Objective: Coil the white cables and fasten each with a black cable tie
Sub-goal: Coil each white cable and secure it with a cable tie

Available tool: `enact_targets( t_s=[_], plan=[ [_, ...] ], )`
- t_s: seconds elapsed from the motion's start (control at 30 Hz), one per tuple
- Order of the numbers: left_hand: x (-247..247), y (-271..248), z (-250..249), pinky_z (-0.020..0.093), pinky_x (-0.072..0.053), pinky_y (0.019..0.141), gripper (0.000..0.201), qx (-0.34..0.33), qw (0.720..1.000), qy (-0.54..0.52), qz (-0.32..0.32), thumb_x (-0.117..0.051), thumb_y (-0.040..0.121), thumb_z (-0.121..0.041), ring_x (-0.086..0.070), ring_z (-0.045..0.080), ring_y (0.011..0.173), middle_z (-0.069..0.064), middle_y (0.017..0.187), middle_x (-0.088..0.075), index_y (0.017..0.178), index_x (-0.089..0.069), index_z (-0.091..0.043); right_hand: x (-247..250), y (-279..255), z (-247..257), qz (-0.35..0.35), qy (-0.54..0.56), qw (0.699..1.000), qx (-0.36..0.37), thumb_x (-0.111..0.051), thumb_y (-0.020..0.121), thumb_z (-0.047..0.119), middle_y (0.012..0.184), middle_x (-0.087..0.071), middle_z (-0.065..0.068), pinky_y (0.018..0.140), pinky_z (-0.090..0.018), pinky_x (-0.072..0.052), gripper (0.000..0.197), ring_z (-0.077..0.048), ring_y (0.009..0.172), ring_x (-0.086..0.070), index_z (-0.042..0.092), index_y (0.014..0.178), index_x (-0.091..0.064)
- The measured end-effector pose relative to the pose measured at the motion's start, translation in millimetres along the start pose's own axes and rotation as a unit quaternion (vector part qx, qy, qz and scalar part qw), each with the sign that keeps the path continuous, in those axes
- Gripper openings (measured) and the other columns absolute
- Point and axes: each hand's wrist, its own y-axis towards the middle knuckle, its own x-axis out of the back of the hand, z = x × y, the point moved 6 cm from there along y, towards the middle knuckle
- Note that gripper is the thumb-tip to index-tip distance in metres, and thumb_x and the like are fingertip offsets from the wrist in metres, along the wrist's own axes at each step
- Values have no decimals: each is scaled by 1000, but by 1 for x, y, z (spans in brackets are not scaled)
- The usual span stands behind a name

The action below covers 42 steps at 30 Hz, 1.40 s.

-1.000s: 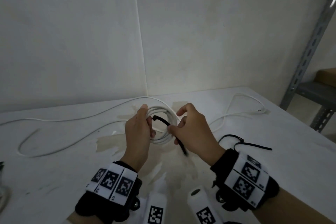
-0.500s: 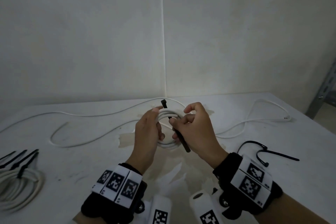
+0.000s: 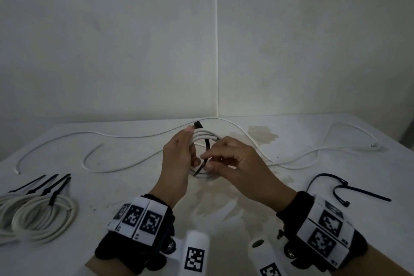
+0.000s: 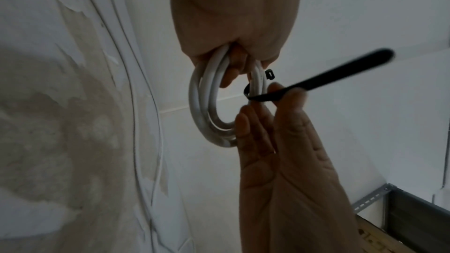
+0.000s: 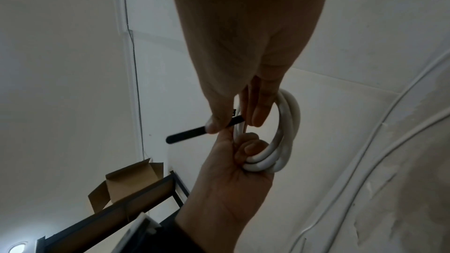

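Observation:
My left hand [image 3: 189, 141] grips a small coil of white cable [image 3: 205, 138] held above the table, its fingers curled through the loops [image 4: 209, 114]. A black cable tie [image 3: 207, 145] goes round the coil's strands. Its square head [image 3: 197, 124] sticks up beside my left index fingertip. My right hand [image 3: 207, 161] pinches the tie's strap between thumb and index finger just below the coil. In the left wrist view the tie's tail [image 4: 340, 72] points away from the pinch, free of the head [image 4: 269, 74]. The right wrist view shows the same pinch on the strap [image 5: 192, 134] beside the coil [image 5: 286, 132].
Tied white coils [image 3: 42, 210] lie at the table's left edge. Two loose black ties [image 3: 340, 188] lie at the right. Long uncoiled white cables [image 3: 125, 136] [image 3: 313, 155] trail across the back of the table. A metal shelf [image 4: 394, 211] stands to the right.
The tie's head has risen to the top of the coil by my left index finger. My right hand has swung the tail down and leftward. The view panned left, revealing the tied coils.

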Motion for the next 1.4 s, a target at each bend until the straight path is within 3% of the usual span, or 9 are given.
enact_targets(
  t_s=[0.1,0.17,0.3,0.4,0.5,0.83,1.0,1.27,1.4],
  plan=[
    [-1,-1,1,17,-30,38,29,-18,1000,2,18,-45,96,-21,-29,6,40,-6,46,-33,68,-51,-14,3,1,7,-24,14,999,35,-68,78,13,89,-50,4,68,-10,-44,5,2,77,-56,17,81,-70],
    [-2,-2,3,19,-33,41,24,-20,999,2,27,-45,95,-24,-33,11,49,3,58,-38,80,-59,-12,3,1,10,-42,12,998,52,-66,82,18,83,-51,5,65,-8,-41,13,2,74,-55,27,73,-61],
    [-6,-4,5,18,-35,43,31,-21,999,12,30,-44,95,-35,-35,14,56,10,72,-40,87,-62,-12,7,4,7,-92,10,995,36,-62,81,40,71,-55,2,59,-24,-49,22,-14,62,-60,24,66,-56],
    [-7,-6,3,18,-34,42,33,-24,999,20,19,-44,94,-37,-31,9,48,2,56,-36,81,-64,-14,10,4,4,-108,31,994,6,-62,84,31,66,-58,-5,54,-27,-53,23,-14,54,-62,18,65,-59],
    [-8,-7,5,18,-32,41,31,-17,1000,21,6,-47,93,-38,-29,5,42,-9,45,-30,81,-66,-16,12,3,0,-112,40,992,-29,-62,86,20,57,-59,4,50,-27,-53,19,-12,50,-62,23,67,-60],
    [-7,-8,7,19,-31,42,27,-8,1000,25,4,-52,90,-37,-26,7,43,-8,46,-27,78,-65,-18,12,6,-3,-120,26,990,-74,-64,85,16,55,-60,-8,49,-26,-52,27,-12,44,-58,21,60,-59],
    [-6,-6,7,19,-31,41,27,-4,1000,27,-3,-51,91,-36,-26,7,42,-7,46,-27,81,-66,-17,12,7,-3,-117,27,989,-86,-65,84,14,53,-59,-6,45,-16,-43,29,-7,40,-54,20,56,-58],
    [-6,-7,6,18,-30,42,24,-20,998,51,-4,-53,91,-35,-27,6,42,-8,44,-30,80,-67,-18,13,11,-4,-102,22,989,-106,-66,84,18,56,-60,-4,48,-18,-44,24,-10,43,-53,15,60,-62],
    [-10,-10,0,17,-31,41,19,-47,996,75,10,-56,89,-31,-31,3,40,-12,39,-36,88,-68,-17,14,11,0,-152,23,984,-89,-65,84,20,51,-56,6,47,-17,-43,22,-7,39,-50,17,63,-62]
  ],
)
